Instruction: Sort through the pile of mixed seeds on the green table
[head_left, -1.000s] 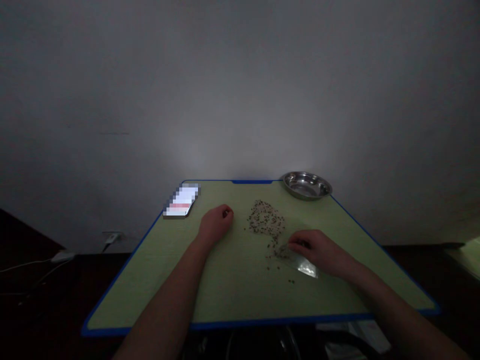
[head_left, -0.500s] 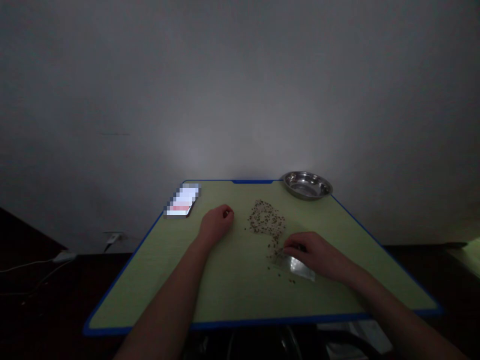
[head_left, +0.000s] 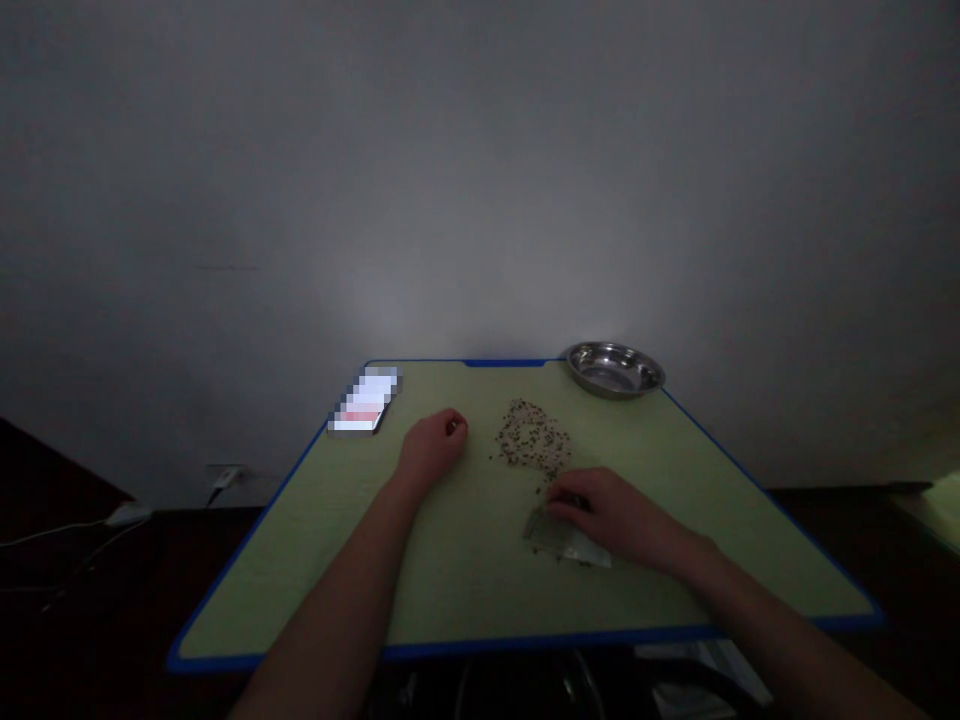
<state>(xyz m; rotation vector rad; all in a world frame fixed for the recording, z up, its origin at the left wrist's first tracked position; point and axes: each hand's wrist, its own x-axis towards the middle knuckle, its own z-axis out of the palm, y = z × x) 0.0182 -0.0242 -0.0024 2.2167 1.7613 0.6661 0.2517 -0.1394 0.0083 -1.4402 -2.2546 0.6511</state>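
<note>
My left hand [head_left: 433, 445] rests curled on the table, left of the pile; what its closed fingers hold, if anything, is hidden. My right hand [head_left: 600, 508] pinches a small clear plastic bag [head_left: 566, 540] by its upper edge, just below the pile. Mixed pale and dark grains [head_left: 532, 438], like rice and beans, lie spread in a loose heap between and beyond the hands. Some dark bits trail from the heap toward the bag, and a few show by its lower edge.
A shiny metal bowl [head_left: 615, 370] stands at the table's back right corner. At the back left lies a phone [head_left: 365, 400] with a lit, blurred screen. The pale green table [head_left: 465, 590] has a blue rim, and a wall rises behind it.
My right hand has shifted a little to the left with the plastic bag, which now covers part of the trail of grains. My left hand stays where it was.
</note>
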